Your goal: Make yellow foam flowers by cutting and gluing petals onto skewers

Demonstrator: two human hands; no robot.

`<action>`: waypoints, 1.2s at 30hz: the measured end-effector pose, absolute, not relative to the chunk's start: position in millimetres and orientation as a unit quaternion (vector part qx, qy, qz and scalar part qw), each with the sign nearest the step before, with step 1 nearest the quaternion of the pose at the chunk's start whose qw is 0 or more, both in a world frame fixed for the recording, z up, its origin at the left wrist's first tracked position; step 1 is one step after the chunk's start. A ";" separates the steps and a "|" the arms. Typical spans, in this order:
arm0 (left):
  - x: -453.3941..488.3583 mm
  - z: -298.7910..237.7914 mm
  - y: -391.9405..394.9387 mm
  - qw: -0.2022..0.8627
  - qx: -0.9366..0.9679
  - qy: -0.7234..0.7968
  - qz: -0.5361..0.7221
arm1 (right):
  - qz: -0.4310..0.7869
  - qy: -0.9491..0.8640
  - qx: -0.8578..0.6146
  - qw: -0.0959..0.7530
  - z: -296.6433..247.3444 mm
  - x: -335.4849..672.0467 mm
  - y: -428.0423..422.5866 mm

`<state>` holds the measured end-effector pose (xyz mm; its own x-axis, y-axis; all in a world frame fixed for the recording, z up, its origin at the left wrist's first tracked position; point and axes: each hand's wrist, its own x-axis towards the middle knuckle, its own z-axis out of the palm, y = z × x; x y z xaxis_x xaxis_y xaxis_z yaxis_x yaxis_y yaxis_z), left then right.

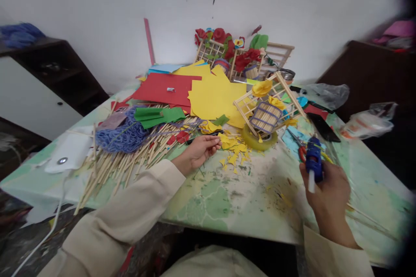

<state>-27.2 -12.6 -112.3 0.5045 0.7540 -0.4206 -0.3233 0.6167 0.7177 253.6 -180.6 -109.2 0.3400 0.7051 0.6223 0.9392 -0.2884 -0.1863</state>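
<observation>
Gripping a blue glue gun [313, 160], the right hand [328, 190] is hovering over the right part of the table [227, 199], fingers clenched round the grip, just short of a pair of scissors [300, 149]. The gun is lying with its long axis running away from the person: the white glue stick [311, 184] is poking out of the back toward the wrist, and the front is pointing at the far side of the table, though the nozzle itself is too blurred to make out. It is looking like a light, stiff plastic tool, best held by the grip as it is now, since the front end is probably getting hot and the stick is likely slick. The left hand [196, 151] is resting palm-down near the middle of the table, fingertips drawn together at the edge of some yellow paper scraps [234, 145]; whether they are pinching anything is too small to tell. A heap of thin wooden sticks [130, 160] is lying just beside that hand, and a roll of tape [260, 140] is sitting beyond the scraps.
</observation>
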 end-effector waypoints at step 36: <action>-26.1 -119.6 -25.4 0.755 0.436 0.374 0.317 | 0.023 -0.693 -0.609 0.386 -130.4 138.5 -141.7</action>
